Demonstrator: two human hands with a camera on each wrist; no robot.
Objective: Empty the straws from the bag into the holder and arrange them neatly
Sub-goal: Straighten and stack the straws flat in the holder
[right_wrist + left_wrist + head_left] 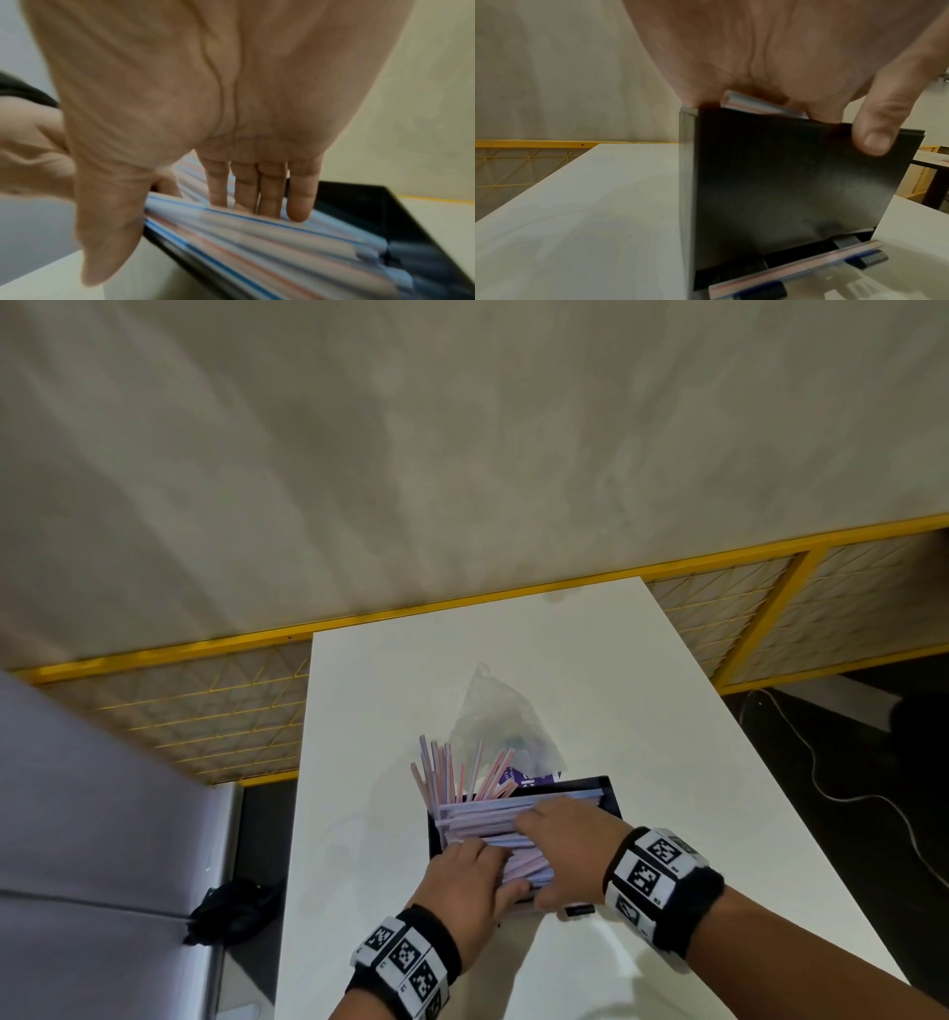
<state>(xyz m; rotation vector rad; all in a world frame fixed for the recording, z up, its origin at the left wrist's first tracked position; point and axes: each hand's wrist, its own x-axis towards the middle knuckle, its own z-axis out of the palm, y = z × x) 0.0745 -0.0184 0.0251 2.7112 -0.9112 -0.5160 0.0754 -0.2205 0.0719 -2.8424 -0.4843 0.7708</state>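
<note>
Pink, blue and white striped straws [482, 824] lie heaped in the black holder [606, 793] under both palms. Right hand [570, 845] presses 4 straight, closed fingers [259, 190] onto them; left hand [467, 880] fingers lie flat beside, thumb [880, 130] outside the wall. Beyond the fingertips some straws stand upright before the clear bag [493, 716].

The black rectangular plastic holder [611, 793] stands on the white rectangular surface [565, 660], near its front edge. Paper-wrapped striped straws [477, 819] lie across the holder's top, some leaning up at its far left corner. The clear crumpled plastic bag [493, 711] lies on the surface just behind the holder. The left hand [462, 886] rests on the straws at the holder's near side, the right hand [570, 845] to its right, fingers [299, 199] flat on them.
</note>
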